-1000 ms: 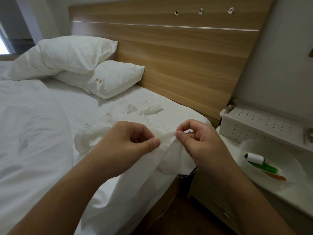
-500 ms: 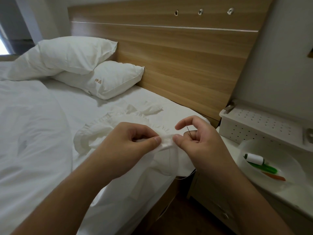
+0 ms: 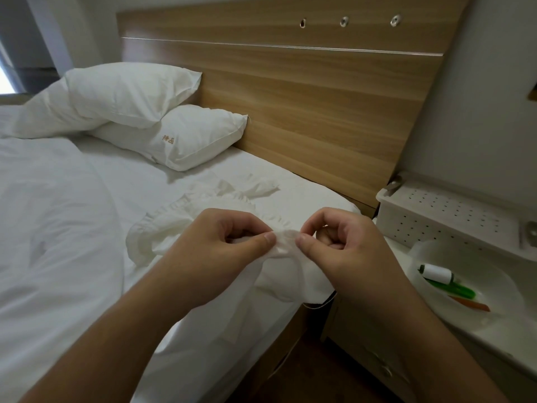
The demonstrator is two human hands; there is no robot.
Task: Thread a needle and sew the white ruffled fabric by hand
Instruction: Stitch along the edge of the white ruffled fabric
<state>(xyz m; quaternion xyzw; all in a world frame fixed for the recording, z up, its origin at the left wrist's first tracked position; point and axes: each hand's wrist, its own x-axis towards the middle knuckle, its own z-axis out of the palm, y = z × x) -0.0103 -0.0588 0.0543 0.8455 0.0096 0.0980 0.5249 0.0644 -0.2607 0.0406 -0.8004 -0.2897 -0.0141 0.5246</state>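
Both thumbs pressed a small fold of the white ruffled fabric (image 3: 286, 251) against curled fingers: the left hand (image 3: 220, 251) pinched it from one side, the right hand (image 3: 345, 251) from the other, thumb tips nearly touching. No needle could be made out. The fabric trailed over the bed's (image 3: 87, 228) right edge, near the headboard (image 3: 305, 97) corner. A white bowl (image 3: 494, 312) sat on the nightstand.

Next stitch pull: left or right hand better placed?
Right hand, probably: it pinches the white ruffled fabric at the seam, and a thin thread trails below it. Left hand pinches the fabric beside it, steadying. Needle not visible.
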